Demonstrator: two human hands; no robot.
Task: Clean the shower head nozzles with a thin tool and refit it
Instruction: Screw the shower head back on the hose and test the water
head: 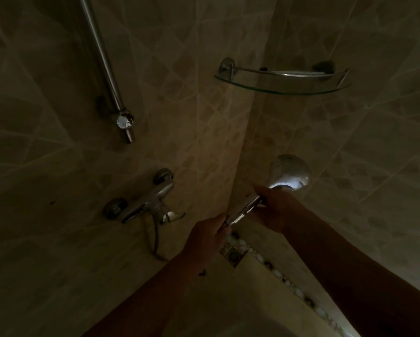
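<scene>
A chrome shower head (290,172) is held up in the dim shower corner, its round back toward me and its nozzle face hidden. My right hand (277,210) grips the upper part of its handle just below the head. My left hand (207,238) is closed around the lower end of the handle (243,211), where the hose connects. The hose (156,239) hangs in a loop below the chrome mixer tap (145,205) on the left wall. No thin tool is visible.
A chrome riser rail (106,69) with a knob at its lower end runs down the left wall. A glass corner shelf (283,80) is fixed above the shower head. A pebble mosaic strip (277,271) and a floor drain (233,256) lie below my hands.
</scene>
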